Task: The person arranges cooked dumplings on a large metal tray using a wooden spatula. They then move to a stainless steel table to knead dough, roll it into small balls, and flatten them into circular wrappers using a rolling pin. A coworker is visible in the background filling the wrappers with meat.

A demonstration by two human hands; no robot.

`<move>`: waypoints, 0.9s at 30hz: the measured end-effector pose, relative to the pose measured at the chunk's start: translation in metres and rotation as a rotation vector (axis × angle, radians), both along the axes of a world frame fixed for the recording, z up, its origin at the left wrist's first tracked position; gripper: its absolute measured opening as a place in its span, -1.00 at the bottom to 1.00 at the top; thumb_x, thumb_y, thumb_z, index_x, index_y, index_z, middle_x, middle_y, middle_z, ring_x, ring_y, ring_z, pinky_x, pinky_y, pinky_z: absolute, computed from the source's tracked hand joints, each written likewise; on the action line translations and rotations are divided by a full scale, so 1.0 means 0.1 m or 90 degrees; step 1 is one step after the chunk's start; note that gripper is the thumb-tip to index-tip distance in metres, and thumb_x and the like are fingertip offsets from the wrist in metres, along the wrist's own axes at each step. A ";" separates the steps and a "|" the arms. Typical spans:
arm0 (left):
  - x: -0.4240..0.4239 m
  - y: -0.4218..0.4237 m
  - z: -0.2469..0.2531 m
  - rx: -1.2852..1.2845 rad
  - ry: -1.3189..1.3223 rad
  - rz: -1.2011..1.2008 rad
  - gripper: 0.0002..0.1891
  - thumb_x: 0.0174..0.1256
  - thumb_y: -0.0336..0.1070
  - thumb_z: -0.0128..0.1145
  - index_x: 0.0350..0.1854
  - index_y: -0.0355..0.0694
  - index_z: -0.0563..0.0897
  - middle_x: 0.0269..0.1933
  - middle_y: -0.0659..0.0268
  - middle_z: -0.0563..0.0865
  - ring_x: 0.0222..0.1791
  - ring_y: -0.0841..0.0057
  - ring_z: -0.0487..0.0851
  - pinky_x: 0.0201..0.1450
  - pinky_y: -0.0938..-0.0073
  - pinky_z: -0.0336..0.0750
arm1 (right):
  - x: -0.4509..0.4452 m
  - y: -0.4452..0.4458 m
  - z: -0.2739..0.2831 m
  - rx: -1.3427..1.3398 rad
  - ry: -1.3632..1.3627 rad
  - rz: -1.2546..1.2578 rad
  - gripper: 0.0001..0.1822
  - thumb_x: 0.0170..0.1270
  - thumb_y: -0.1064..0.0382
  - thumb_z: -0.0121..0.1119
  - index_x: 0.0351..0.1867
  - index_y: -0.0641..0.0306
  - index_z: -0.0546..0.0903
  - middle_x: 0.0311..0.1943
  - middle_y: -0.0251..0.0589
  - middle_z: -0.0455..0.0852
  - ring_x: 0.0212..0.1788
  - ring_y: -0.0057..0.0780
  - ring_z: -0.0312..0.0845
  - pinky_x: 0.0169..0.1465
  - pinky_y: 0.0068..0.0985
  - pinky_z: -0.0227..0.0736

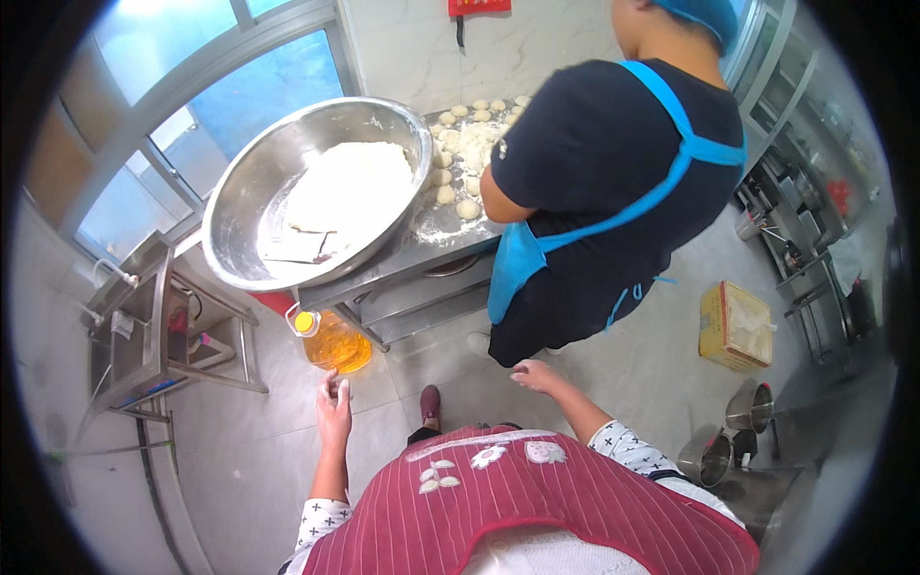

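My left hand [333, 406] hangs in the air with thumb and fingers apart, holding nothing. It is nearest to a clear plastic oil jug [338, 348] with a yellow cap, which stands on the floor. White dusting shows on its fingers. My right hand [535, 375] is also empty, its fingers loosely bent, just behind a co-worker's dark clothing. Ahead, a large tilted metal basin [237, 194] rests on the end of a metal worktable [402, 266]. A big mass of pale dough [352, 183] lies inside, and a flat scraper [295, 250] sits by its near edge.
A co-worker [596, 158] in a blue apron stands at the table's right. Several dough balls [468, 209] lie there among flour. A metal sink [154, 316] stands left. A yellow carton [734, 325] and metal pots [749, 405] are on the right-hand floor.
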State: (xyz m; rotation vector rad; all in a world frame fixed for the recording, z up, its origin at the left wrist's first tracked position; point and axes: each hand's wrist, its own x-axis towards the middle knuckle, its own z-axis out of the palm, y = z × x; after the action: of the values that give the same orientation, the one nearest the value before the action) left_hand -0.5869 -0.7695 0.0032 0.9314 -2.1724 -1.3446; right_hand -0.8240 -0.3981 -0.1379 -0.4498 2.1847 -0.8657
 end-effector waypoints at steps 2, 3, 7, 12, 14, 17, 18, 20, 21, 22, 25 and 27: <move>-0.46 -0.26 0.29 -0.055 0.106 -0.019 -0.67 0.36 -0.33 0.10 0.12 -0.33 0.52 -0.20 0.22 0.63 -0.23 0.52 0.61 -0.09 0.48 0.51 | -0.07 -0.49 0.29 -0.037 -0.016 0.011 -0.47 0.16 -0.06 0.23 0.02 0.31 0.62 -0.12 -0.01 0.73 -0.11 -0.21 0.68 -0.02 -0.35 0.52; -0.69 -0.40 0.36 -0.086 0.159 -0.032 -0.68 0.36 -0.34 0.09 0.11 -0.33 0.52 -0.20 0.24 0.62 -0.23 0.54 0.59 -0.07 0.49 0.49 | -0.12 -0.70 0.43 -0.050 -0.004 0.047 -0.48 0.19 -0.03 0.23 0.05 0.32 0.60 -0.14 -0.05 0.72 -0.17 -0.33 0.68 -0.05 -0.40 0.52; -1.47 -0.79 0.95 -0.195 0.271 -0.029 -0.72 0.35 -0.41 0.08 0.08 -0.32 0.54 -0.28 0.31 0.60 -0.31 0.57 0.54 -0.14 0.53 0.45 | -0.33 -1.47 1.11 -0.156 0.088 0.105 -0.50 0.24 0.02 0.21 0.10 0.32 0.57 -0.16 -0.12 0.72 -0.19 -0.45 0.67 -0.04 -0.46 0.50; -2.08 -1.26 1.08 -0.209 0.206 -0.088 -0.69 0.34 -0.41 0.09 0.11 -0.31 0.52 -0.34 0.28 0.58 -0.37 0.53 0.51 -0.22 0.51 0.44 | -0.78 -2.52 2.43 -0.354 0.158 -0.058 -0.64 0.28 0.18 0.14 0.05 0.30 0.57 -0.20 -0.08 0.73 -0.19 -0.36 0.66 -0.08 -0.44 0.50; -2.23 -1.29 1.03 -0.184 0.157 -0.129 -0.67 0.33 -0.40 0.10 0.13 -0.30 0.50 -0.35 0.25 0.58 -0.37 0.50 0.52 -0.21 0.49 0.45 | -1.04 -2.80 2.56 -0.386 0.268 -0.062 -0.66 0.28 0.20 0.14 0.04 0.30 0.58 -0.22 -0.06 0.72 -0.20 -0.37 0.66 -0.09 -0.44 0.50; -2.32 -1.29 0.99 -0.176 0.112 -0.163 -0.64 0.30 -0.39 0.14 0.14 -0.29 0.48 -0.36 0.22 0.59 -0.38 0.46 0.56 -0.25 0.45 0.46 | -1.39 -3.12 2.66 -0.409 0.331 -0.158 -0.68 0.28 0.23 0.15 0.02 0.30 0.59 -0.22 -0.02 0.72 -0.20 -0.35 0.66 -0.09 -0.44 0.50; -2.36 -1.29 0.97 -0.154 0.091 -0.165 -0.63 0.29 -0.39 0.14 0.14 -0.29 0.48 -0.35 0.22 0.59 -0.38 0.46 0.56 -0.26 0.44 0.47 | -1.52 -3.18 2.58 -0.416 0.329 -0.191 -0.70 0.29 0.25 0.15 0.01 0.30 0.59 -0.24 -0.08 0.71 -0.21 -0.42 0.65 -0.09 -0.48 0.50; -2.41 -1.30 0.98 -0.147 0.067 -0.167 -0.62 0.25 -0.41 0.16 0.13 -0.29 0.49 -0.36 0.23 0.60 -0.42 0.45 0.57 -0.31 0.41 0.46 | -1.80 -3.25 2.34 -0.439 0.322 -0.253 -0.72 0.31 0.28 0.15 0.01 0.30 0.59 -0.27 -0.21 0.70 -0.24 -0.54 0.61 -0.10 -0.55 0.48; -2.41 -1.31 0.98 -0.170 0.090 -0.169 -0.63 0.25 -0.41 0.16 0.12 -0.28 0.50 -0.36 0.23 0.60 -0.45 0.45 0.56 -0.32 0.42 0.46 | -1.90 -3.30 2.28 -0.440 0.336 -0.281 -0.72 0.30 0.27 0.14 0.01 0.30 0.60 -0.26 -0.15 0.71 -0.24 -0.47 0.63 -0.10 -0.51 0.50; -2.41 -1.33 0.97 -0.176 0.081 -0.173 -0.63 0.24 -0.41 0.16 0.11 -0.28 0.50 -0.36 0.23 0.60 -0.47 0.46 0.55 -0.33 0.42 0.46 | -2.01 -3.34 2.26 -0.441 0.352 -0.309 -0.71 0.30 0.26 0.14 0.00 0.30 0.60 -0.25 -0.09 0.72 -0.24 -0.40 0.66 -0.10 -0.47 0.51; -2.44 -1.31 0.98 -0.202 0.062 -0.192 -0.62 0.23 -0.41 0.17 0.12 -0.27 0.51 -0.35 0.24 0.61 -0.51 0.48 0.55 -0.39 0.45 0.46 | -2.44 -3.37 2.04 -0.462 0.431 -0.418 -0.72 0.30 0.25 0.10 -0.02 0.31 0.60 -0.22 -0.02 0.74 -0.18 -0.26 0.69 -0.07 -0.42 0.53; -2.44 -1.29 1.04 -0.165 0.045 -0.186 -0.61 0.23 -0.41 0.17 0.13 -0.28 0.50 -0.34 0.23 0.61 -0.49 0.47 0.55 -0.37 0.45 0.46 | -2.76 -3.36 1.87 -0.405 0.439 -0.488 -0.72 0.28 0.25 0.09 -0.05 0.35 0.61 -0.22 -0.02 0.74 -0.17 -0.24 0.69 -0.04 -0.39 0.52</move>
State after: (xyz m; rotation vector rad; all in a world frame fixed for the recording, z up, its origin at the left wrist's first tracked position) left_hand -0.8306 -0.8983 0.1070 0.4771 -2.4224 -1.1572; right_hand -1.0997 -0.7343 0.0492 -0.1969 2.7110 -2.1083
